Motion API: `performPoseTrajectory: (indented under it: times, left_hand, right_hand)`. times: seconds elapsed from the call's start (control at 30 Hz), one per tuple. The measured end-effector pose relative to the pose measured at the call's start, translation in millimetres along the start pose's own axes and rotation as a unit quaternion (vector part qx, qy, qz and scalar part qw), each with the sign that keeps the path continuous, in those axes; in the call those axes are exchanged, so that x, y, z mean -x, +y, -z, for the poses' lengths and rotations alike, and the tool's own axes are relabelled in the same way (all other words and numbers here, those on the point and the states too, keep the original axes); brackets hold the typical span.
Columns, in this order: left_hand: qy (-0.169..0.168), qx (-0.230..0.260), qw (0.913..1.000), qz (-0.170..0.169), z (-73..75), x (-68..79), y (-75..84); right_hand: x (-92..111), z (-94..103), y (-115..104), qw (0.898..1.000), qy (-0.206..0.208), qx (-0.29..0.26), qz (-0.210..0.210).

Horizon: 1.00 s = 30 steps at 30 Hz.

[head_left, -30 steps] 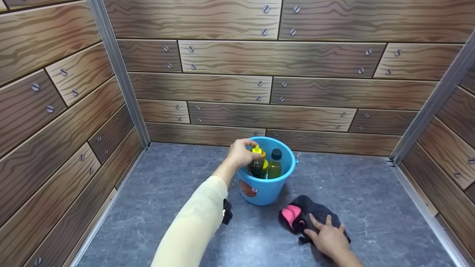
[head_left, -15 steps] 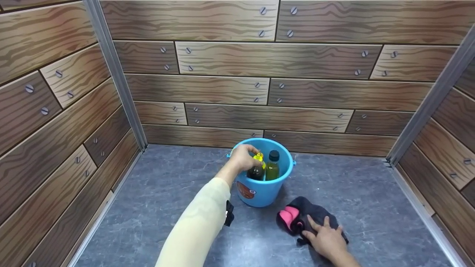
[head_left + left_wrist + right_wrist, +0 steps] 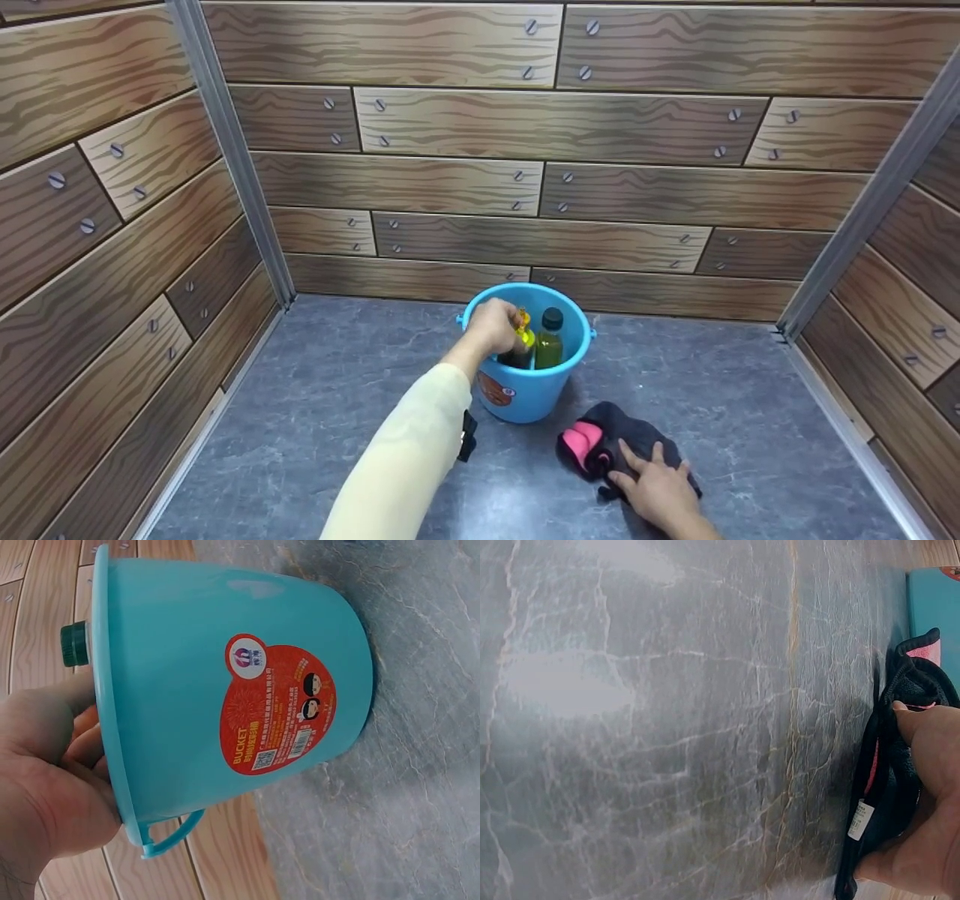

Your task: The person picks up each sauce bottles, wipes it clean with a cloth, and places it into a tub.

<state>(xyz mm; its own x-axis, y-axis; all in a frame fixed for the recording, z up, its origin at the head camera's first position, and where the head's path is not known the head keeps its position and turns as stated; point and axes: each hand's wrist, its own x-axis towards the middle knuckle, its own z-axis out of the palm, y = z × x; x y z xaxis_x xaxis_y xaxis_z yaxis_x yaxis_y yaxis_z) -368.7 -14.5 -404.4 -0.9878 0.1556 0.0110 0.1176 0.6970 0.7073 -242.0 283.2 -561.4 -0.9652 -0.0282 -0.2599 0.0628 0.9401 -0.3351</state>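
Note:
A blue bucket (image 3: 525, 397) with a red label stands upright on the floor. My left hand (image 3: 493, 326) reaches down inside its rim and grips the yellow-topped dark bottle (image 3: 528, 339) at its upper part; in the left wrist view the bucket wall hides the fingertips. Beside that bottle stands a green-yellow bottle (image 3: 550, 349) with a dark cap. My right hand (image 3: 658, 491) rests with spread fingers on a rolled dark cloth bundle (image 3: 611, 421) with pink lining. A small white tag (image 3: 861, 820) on it shows in the right wrist view.
Wood-patterned panels (image 3: 450, 187) rise behind the bucket and along both sides, joined by grey metal corner posts (image 3: 232, 150). The floor (image 3: 360, 360) is grey and marbled. The bucket's handle (image 3: 176, 836) hangs at its side.
My left hand has lowered the yellow-topped bottle deeper into the bucket. The right hand has stayed on the cloth bundle. The head view has shifted slightly.

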Motion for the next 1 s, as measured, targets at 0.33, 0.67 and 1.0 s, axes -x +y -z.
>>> performPoseTrajectory:
  times: [0.33,0.67,1.0]
  left_hand:
    - [0.002,-0.037,0.9991,-0.02,-1.9,1.8,1.6]
    - [0.004,0.048,0.9983,-0.035,12.4,8.3,4.2]
    - [0.082,0.073,0.9913,-0.073,38.1,58.2,-13.8]
  right_hand:
    - [-2,2.8,1,1.0,-0.002,0.004,0.0]
    - [-9,7.7,6,1.0,-0.001,0.008,0.002]
    - [-8,15.2,5,0.998,0.053,-0.017,0.007]
